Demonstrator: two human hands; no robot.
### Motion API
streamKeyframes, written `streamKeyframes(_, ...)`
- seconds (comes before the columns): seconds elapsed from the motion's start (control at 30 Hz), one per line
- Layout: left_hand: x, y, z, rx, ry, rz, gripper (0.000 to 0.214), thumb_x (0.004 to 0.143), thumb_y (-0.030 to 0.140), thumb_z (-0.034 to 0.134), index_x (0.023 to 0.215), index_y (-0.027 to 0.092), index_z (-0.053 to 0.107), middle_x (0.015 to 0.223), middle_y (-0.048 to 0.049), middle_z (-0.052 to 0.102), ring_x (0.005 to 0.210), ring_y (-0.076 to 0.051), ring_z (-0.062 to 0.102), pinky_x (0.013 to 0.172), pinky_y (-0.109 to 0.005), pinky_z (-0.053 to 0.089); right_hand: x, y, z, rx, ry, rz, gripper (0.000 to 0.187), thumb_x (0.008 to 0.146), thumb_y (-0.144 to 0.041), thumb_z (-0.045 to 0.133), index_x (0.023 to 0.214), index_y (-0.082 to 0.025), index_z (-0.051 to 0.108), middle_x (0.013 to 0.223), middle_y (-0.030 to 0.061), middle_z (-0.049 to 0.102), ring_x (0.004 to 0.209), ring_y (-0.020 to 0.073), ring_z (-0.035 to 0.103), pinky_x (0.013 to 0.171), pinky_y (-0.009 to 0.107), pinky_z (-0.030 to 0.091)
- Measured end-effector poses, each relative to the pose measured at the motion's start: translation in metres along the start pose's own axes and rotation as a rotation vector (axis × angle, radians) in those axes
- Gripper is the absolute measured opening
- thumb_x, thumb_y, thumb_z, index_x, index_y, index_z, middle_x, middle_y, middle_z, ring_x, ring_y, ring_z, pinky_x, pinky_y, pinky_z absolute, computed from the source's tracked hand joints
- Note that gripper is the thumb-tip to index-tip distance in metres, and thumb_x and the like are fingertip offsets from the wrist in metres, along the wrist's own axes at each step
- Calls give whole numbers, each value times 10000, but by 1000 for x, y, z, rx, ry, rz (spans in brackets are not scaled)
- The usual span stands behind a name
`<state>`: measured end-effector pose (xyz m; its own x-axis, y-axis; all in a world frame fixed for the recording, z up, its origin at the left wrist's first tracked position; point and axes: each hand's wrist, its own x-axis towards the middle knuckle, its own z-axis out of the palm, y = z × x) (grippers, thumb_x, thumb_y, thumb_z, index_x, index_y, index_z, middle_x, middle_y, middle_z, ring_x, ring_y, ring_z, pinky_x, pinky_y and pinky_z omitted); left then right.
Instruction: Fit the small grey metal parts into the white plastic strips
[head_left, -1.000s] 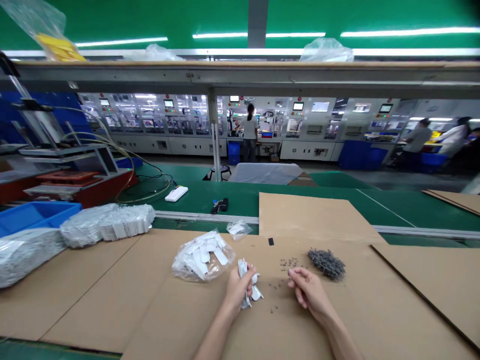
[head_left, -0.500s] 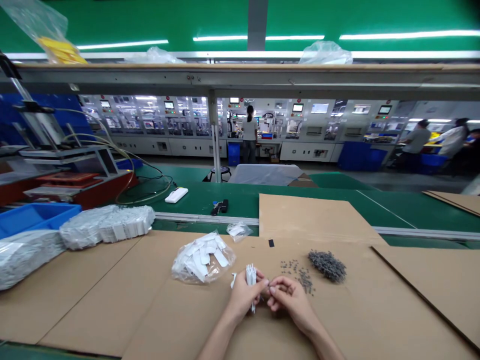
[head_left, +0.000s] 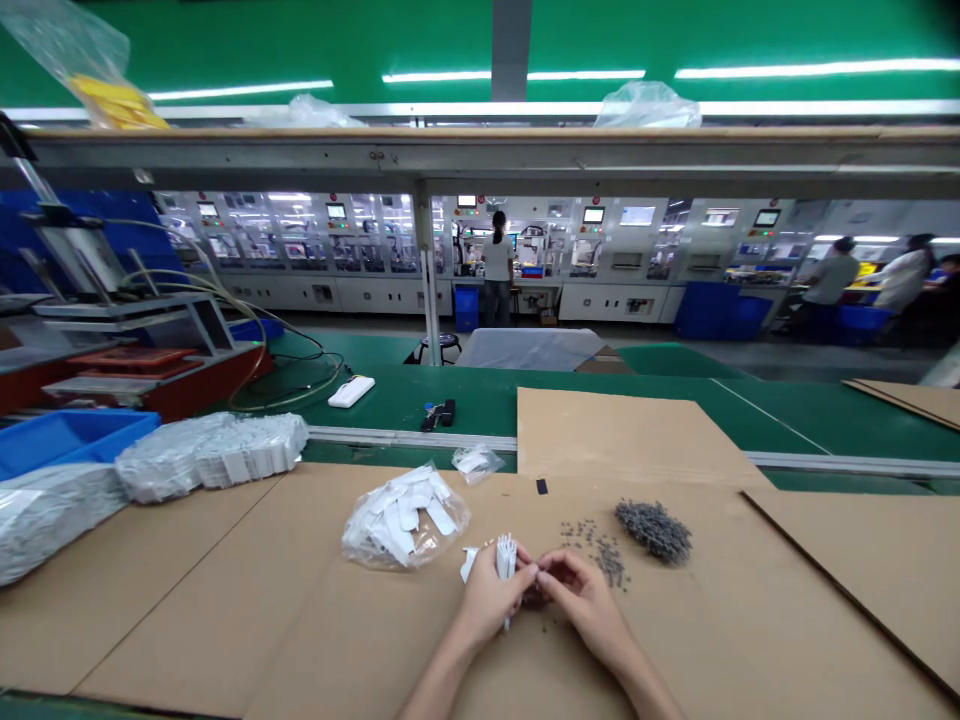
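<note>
My left hand (head_left: 491, 600) is closed round a small stack of white plastic tags (head_left: 505, 556), held upright above the cardboard sheet (head_left: 225, 600). My right hand (head_left: 581, 597) is pinched next to it, fingertips touching the left hand's; what it pinches is too small to make out. A loose white tag (head_left: 469, 563) lies just left of the hands. A pile of small grey parts (head_left: 654, 529) sits to the right, with scattered grey bits (head_left: 604, 555) beside the right hand. A clear bag of white tags (head_left: 405, 517) lies to the upper left.
Large bags of white tags (head_left: 214, 452) and a blue bin (head_left: 64, 435) are at the left. A small bag (head_left: 476, 460), a white device (head_left: 351, 390) and a black tool (head_left: 441, 412) lie near the green conveyor (head_left: 675, 400). People stand at machines far behind.
My right hand came in from the right to meet the left hand at the stack of tags. The left hand raised the stack slightly. Scattered grey bits now show beside the right hand.
</note>
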<state>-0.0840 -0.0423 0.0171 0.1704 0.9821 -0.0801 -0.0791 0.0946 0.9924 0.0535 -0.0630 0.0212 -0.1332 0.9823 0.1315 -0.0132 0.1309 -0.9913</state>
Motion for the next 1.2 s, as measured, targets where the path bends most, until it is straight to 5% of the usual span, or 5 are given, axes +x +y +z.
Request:
streamKeyframes(0.33,7,-10,-1,-468,89,-231,214,664,310,523,792,139,510,554,23,497,400,-75,455,326,-163,319,3,7,0,-85,139,-52,238,708,-410,532,736,-177,568,663,27,568,636,165,528,598,248,429)
streamKeyframes(0.5,10,-10,-6,-122,251,19,260,617,296,604,813,127,573,671,-29,585,621,-150,549,561,-234,427,1,4,6,-79,62,-41,217,712,-386,539,736,-179,599,697,35,605,664,177,556,618,255,440)
streamKeyframes(0.63,7,-7,-5,100,224,167,241,639,308,590,807,135,587,785,-68,618,739,-195,557,665,-269,422,1,7,9,-63,65,-45,209,717,-376,536,730,-179,605,706,41,616,685,184,557,626,263,444)
streamKeyframes(0.93,13,-6,-16,-48,353,151,257,626,329,607,796,144,550,691,-19,583,619,-159,561,571,-244,446,3,11,-14,-259,182,-39,245,719,-401,513,755,-172,593,720,46,596,659,176,534,605,269,423)
streamKeyframes(1.2,14,-10,-19,-229,307,77,410,591,361,644,908,125,539,670,-20,603,569,-149,581,532,-239,458,-17,-11,-3,-732,-231,-155,101,679,-319,576,701,-236,630,795,17,582,835,195,462,801,343,303)
